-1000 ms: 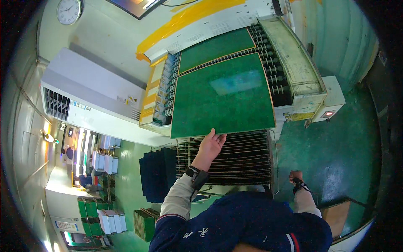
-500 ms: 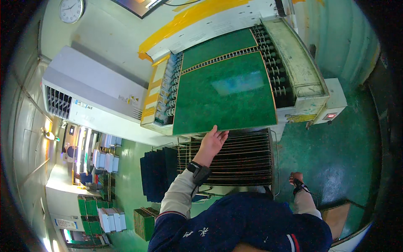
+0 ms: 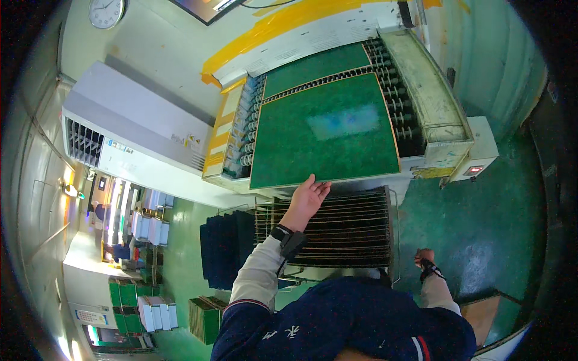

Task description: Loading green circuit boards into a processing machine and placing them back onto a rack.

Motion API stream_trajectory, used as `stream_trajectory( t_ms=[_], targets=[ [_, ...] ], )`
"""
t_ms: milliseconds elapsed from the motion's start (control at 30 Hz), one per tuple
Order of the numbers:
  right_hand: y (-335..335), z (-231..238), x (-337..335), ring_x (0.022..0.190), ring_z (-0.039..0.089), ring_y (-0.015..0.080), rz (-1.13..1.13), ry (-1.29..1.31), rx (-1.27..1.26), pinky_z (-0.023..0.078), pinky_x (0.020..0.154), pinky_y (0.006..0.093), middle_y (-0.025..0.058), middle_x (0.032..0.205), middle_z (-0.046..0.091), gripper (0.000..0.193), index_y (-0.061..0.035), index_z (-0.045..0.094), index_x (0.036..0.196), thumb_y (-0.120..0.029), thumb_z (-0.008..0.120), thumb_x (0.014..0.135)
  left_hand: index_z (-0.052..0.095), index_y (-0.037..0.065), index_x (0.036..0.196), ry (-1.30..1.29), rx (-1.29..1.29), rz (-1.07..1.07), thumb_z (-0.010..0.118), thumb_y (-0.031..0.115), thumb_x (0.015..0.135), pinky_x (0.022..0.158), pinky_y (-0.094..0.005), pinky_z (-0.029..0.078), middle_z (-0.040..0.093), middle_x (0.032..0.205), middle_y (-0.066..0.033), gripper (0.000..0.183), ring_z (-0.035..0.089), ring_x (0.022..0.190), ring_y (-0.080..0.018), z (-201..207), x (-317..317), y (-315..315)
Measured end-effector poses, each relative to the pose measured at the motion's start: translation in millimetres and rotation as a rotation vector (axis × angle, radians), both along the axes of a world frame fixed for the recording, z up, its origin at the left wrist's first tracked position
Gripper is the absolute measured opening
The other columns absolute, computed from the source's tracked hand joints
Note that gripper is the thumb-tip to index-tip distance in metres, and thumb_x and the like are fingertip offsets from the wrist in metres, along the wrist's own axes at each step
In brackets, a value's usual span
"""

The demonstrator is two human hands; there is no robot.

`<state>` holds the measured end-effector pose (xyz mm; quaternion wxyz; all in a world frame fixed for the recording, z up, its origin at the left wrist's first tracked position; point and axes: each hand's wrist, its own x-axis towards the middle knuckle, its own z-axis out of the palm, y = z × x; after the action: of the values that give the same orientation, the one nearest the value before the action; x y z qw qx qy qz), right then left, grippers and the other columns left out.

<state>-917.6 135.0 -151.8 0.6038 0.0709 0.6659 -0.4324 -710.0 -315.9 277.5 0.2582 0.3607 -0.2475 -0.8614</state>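
A large green panel (image 3: 319, 147) with a thin copper-coloured rim lies on the roller conveyor (image 3: 402, 114), its near edge jutting over the front. At that near edge is my left hand (image 3: 307, 198), palm turned up, the thumb on the top face and the other fingers curled at the edge. My right hand (image 3: 424, 257) hangs low at my right side, fingers curled in, with nothing visible in it. Behind the first panel, a second green panel (image 3: 319, 67) rests on the rollers. Below my left hand stands a slotted rack (image 3: 343, 231) of thin upright dividers.
Dark blue boards (image 3: 226, 249) stand left of the rack. Beside my left elbow is a stack of green panels (image 3: 205, 319). A white machine housing (image 3: 138, 123) adjoins the conveyor's left. A control box (image 3: 481, 147) with a red-lit switch sits right. A brown board (image 3: 481, 316) lies lower right.
The view has shifted slightly. My left hand stays at the panel's near edge, and the panel shows little or no movement. My right hand remains low at my side.
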Motion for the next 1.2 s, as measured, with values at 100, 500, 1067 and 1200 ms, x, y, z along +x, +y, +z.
stream_trajectory(
  t_ms=[100,500,1067,1200],
  targets=[
    [2.6,-11.6,1.1,0.046,0.033,0.0171,0.102,0.028,-0.072,0.023,0.041,0.0332,0.0017,0.06,0.035,0.023,-0.0176,0.039,0.069,-0.025,0.044,0.089,0.051,0.004,0.105,-0.002,0.003,0.007,0.063,0.024,0.097,0.095,-0.0427,0.051,0.06,0.108,-0.0157,0.025,0.06,0.107,-0.0329,-2.8,1.1,-0.5],
    [2.0,-11.8,8.0,0.048,0.039,0.0199,-0.055,-0.098,-0.109,0.028,0.041,0.0363,0.0021,0.057,0.035,0.022,-0.0193,0.041,0.066,-0.027,0.05,0.084,0.058,0.002,0.111,-0.048,-0.062,-0.087,0.057,0.037,0.099,0.093,-0.0411,0.052,0.066,0.109,-0.0153,0.036,0.062,0.107,-0.0301,-13.2,14.8,-11.9],
    [-128.1,306.4,-12.5,0.07,0.058,0.011,-0.221,0.474,-0.475,0.046,0.062,0.0255,0.003,0.082,0.063,0.023,-0.0018,0.064,0.099,-0.024,0.065,0.095,0.069,0.002,0.106,-1.099,-1.033,-0.139,0.064,0.025,0.094,0.077,-0.0319,0.053,0.072,0.096,-0.0107,0.026,0.068,0.089,-0.0175,15.1,227.2,51.8],
    [-163.0,373.6,15.9,0.073,0.058,0.0096,-0.128,0.553,-0.653,0.048,0.067,0.0251,0.0026,0.085,0.064,0.018,0.0001,0.066,0.101,-0.017,0.061,0.096,0.07,0.004,0.102,-1.257,-1.404,-0.33,0.069,0.018,0.085,0.086,-0.0406,0.05,0.069,0.101,-0.0131,0.022,0.064,0.097,-0.0306,16.5,256.4,107.6]
  ],
)
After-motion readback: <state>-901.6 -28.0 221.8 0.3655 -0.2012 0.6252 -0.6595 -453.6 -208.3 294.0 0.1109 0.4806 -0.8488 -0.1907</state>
